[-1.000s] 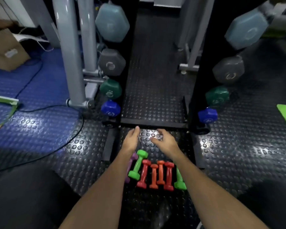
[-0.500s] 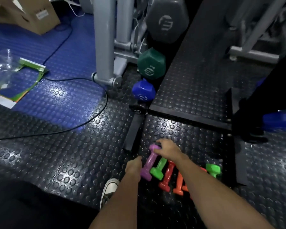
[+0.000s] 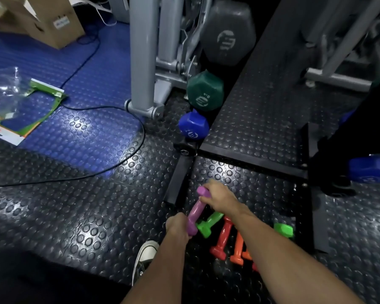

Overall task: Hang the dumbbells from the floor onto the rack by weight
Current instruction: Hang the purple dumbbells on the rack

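A purple dumbbell (image 3: 196, 210) lies at the left end of a row of small dumbbells on the studded floor. My left hand (image 3: 177, 226) grips its near end and my right hand (image 3: 219, 199) grips its far end. Beside it lie a green dumbbell (image 3: 207, 224), a red one (image 3: 223, 240), an orange one (image 3: 237, 249) and another green one (image 3: 283, 230), partly hidden by my right forearm. The black rack (image 3: 250, 163) stands just beyond, holding a blue dumbbell (image 3: 193, 128), a dark green one (image 3: 204, 92) and a grey one (image 3: 227, 38).
A grey machine post (image 3: 142, 53) stands left of the rack. A black cable (image 3: 110, 163) loops over the floor. A cardboard box (image 3: 51, 20) and green packaging (image 3: 26, 106) lie on the blue mat at the left. My shoe (image 3: 144, 258) is by the dumbbells.
The view has tilted down and swung left. Both hands came back from the rack's base and closed on the purple dumbbell, one at each end.
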A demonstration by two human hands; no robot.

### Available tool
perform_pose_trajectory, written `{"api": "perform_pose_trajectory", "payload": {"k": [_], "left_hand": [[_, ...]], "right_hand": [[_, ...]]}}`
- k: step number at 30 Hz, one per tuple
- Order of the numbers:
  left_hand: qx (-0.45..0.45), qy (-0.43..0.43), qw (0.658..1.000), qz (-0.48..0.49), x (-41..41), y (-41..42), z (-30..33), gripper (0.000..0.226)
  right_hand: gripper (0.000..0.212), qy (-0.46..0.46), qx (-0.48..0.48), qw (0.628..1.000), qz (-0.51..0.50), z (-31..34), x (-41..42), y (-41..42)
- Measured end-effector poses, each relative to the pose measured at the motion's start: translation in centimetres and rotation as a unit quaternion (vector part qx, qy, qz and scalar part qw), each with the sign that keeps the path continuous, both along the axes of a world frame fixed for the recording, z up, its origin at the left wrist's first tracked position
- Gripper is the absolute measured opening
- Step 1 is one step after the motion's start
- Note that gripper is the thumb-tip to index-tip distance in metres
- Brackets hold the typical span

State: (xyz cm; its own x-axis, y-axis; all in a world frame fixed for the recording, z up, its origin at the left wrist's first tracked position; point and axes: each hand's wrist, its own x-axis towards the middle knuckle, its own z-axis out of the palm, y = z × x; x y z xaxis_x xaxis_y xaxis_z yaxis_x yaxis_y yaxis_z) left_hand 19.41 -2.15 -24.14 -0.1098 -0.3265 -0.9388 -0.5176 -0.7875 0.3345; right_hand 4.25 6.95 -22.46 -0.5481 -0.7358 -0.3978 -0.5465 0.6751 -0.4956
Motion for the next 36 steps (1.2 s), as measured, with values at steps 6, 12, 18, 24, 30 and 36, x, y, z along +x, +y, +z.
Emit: {"api": "perform_pose_trajectory", "payload": {"k": [6, 12, 18, 24, 30, 36], "left_hand": [[0.016, 0.141, 0.99, 0.012, -0.2, 0.3, 9.4, 0.017], [0.005, 0.337, 0.935, -0.108, -2.7, -0.5, 20.6, 0.04], [-0.073, 0.459, 0.871, -0.157, -3.2, -0.3, 30.3, 0.057], [-0.161, 0.556, 0.81, -0.098, -1.6, 1.0, 39.2, 0.023], [-0.214, 0.584, 0.783, -0.01, -0.7, 1.3, 47.1, 0.032], [-0.327, 0.597, 0.732, 0.016, -1.5, 0.1, 55.8, 0.039]], "right_hand": [[0.021, 0.042, -0.062, 0.997, -0.033, 9.3, -2.9, 1.2], [0.024, 0.073, -0.145, 0.982, -0.095, 22.7, -6.1, 3.0], [0.035, 0.113, -0.223, 0.966, -0.072, 35.8, -7.1, 4.0], [0.093, 0.065, -0.404, 0.892, -0.192, 47.1, -7.9, 3.8], [0.089, 0.091, -0.496, 0.836, -0.215, 56.1, -8.2, 1.9], [0.113, 0.023, -0.491, 0.844, -0.214, 58.5, -9.8, 0.1]]}}
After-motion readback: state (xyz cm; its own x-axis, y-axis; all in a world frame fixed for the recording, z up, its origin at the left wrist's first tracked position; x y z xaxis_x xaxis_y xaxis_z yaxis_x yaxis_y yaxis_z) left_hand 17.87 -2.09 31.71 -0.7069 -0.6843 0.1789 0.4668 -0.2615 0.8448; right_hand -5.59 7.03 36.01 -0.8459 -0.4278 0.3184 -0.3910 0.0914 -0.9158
